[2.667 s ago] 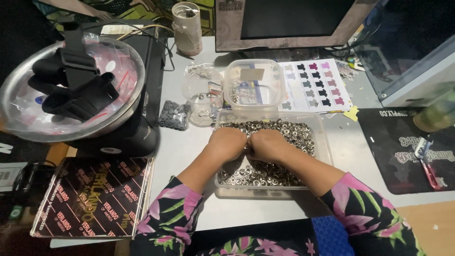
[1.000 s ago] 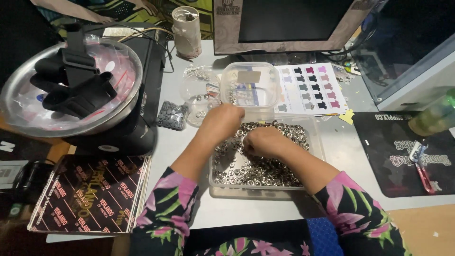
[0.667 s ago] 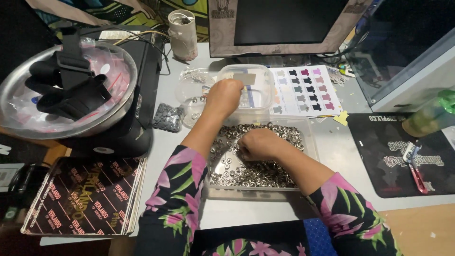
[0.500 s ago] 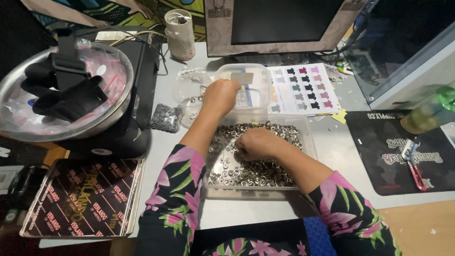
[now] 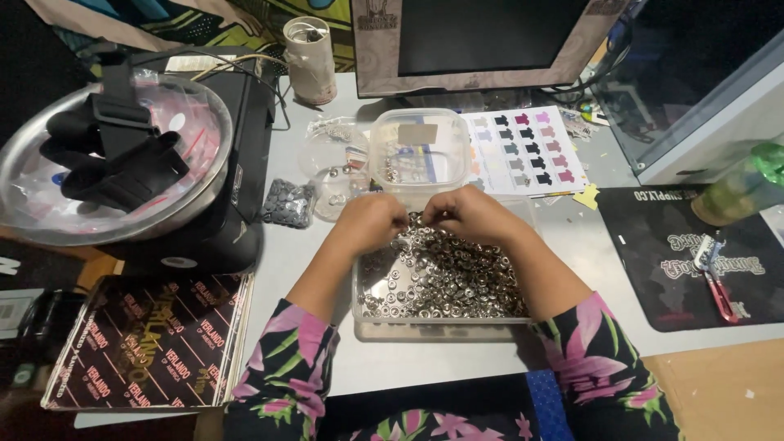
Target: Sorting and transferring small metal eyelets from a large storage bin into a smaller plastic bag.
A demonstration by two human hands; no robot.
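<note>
1. While both hands met over the tray of small metal rings, I found left hand and right hand curled; grip contents indiscernible
2. I judged steady fingertip pinching best

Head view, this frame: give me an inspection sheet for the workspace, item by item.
Surface: grey desk, with a wooden edge at the lower right.
Job's things: clear tray full of small silver metal rings; lidded clear tub just behind it.
Clutter: metal bowl holding black gloves, small bag of grey studs, colour chart sheet, black mat with a red-handled tool, dark patterned packet, taped jar, green bottle.
Hands: left hand and right hand close together over the tray's far end, fingers curled; what they pinch is hidden.
Cables: black cables behind the bowl.
Surroundings: monitor, screen dark.
</note>
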